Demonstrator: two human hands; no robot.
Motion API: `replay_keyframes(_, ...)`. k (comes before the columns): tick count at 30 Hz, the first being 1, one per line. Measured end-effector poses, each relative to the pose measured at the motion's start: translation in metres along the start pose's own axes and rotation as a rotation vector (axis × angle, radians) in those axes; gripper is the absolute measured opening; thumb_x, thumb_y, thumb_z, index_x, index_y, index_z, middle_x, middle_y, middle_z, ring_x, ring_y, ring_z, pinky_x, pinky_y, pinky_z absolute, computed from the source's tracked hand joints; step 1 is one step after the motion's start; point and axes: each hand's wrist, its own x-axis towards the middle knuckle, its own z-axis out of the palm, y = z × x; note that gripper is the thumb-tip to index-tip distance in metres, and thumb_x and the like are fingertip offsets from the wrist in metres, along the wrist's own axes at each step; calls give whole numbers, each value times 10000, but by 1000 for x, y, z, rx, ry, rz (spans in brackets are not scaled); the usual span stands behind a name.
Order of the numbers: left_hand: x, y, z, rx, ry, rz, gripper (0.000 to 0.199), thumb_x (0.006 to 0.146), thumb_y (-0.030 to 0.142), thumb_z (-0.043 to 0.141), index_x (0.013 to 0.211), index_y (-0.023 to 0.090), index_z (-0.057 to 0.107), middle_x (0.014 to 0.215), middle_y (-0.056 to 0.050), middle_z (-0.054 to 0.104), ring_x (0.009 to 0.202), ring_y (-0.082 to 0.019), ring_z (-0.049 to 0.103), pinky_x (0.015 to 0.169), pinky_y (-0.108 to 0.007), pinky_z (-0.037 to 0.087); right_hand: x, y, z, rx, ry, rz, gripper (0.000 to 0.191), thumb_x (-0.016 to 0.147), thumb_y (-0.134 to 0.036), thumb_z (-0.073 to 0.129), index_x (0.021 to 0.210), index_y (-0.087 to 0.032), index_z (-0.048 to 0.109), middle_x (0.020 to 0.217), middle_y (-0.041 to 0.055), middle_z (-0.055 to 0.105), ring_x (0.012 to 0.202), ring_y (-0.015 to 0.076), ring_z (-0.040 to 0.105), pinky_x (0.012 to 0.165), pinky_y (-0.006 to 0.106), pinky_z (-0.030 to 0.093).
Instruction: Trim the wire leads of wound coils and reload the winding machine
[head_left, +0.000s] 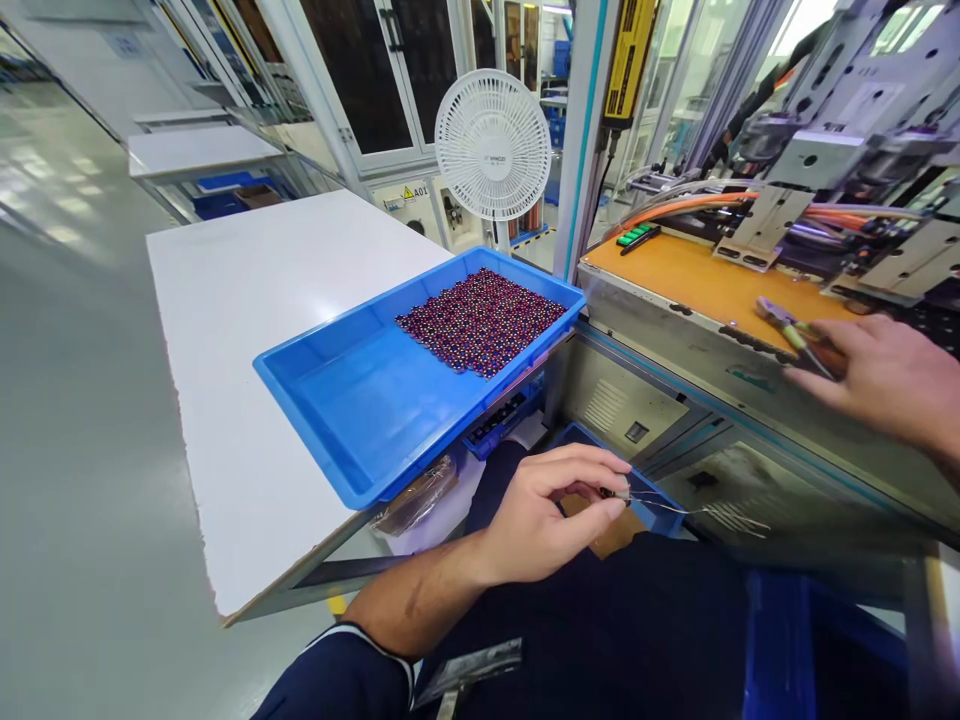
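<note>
Standing clear of the blue tray (352, 400), my left fingers (579, 468) pinch the small part (618, 487), best done lightly to spare its wires (664, 508); at the pliers (786, 327) are my right fingers (844, 338) (gripping or not, I can't tell).

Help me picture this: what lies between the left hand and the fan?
Chiefly the blue tray with small parts lies between left hand and fan, in the head view.
</note>
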Motion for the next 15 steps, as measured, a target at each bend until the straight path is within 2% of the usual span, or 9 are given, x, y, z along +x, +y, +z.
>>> replay_keyframes(3,0,1,0,0,1,2,101,799,149,716,892,120,742,1020,-148,751,809,-141,715,683,-227,602,-58,-18,4,26,186,-78,599,786,-404,774,1227,-17,658,976,238,636,896,299,592,747,413,424)
replay_keyframes(5,0,0,0,13,-7,8,98,800,150,715,890,123,742,1019,-146,752,823,-145,718,693,-233,604,-108,-47,11,283,226,-90,571,824,-356,679,1323,-91,593,1081,219,636,912,285,625,796,392,489)
replay_keyframes(7,0,0,1,24,-18,18,94,801,152,714,886,120,741,1017,-148,753,844,-154,723,707,-240,607,-160,-83,18,621,97,-7,462,891,-362,585,1313,-176,568,1068,154,665,909,251,670,799,337,542)
replay_keyframes(9,1,-1,2,31,-27,26,93,804,154,714,886,119,738,1018,-150,754,859,-160,726,724,-250,609,-206,-117,23,981,-145,62,437,931,-364,578,1333,-205,514,1073,120,684,918,224,702,792,274,580)
replay_keyframes(10,1,-1,3,33,-32,27,95,806,156,712,889,120,737,1022,-150,753,863,-162,727,732,-254,610,-225,-131,24,1120,-273,92,462,940,-342,592,1369,-219,475,1063,107,686,856,198,707,749,243,590)
replay_keyframes(12,0,-2,5,34,-46,26,94,809,155,709,893,123,737,1030,-148,752,870,-166,731,744,-260,611,-251,-152,23,1373,-384,148,519,957,-282,577,1446,-233,409,1101,119,679,849,194,713,767,250,604)
replay_keyframes(15,-1,-1,10,17,-66,27,97,812,145,706,900,116,736,1038,-155,747,868,-166,731,721,-250,611,-265,-166,15,1590,-418,83,605,949,-165,546,1512,-293,366,1256,134,632,1047,235,693,948,327,566)
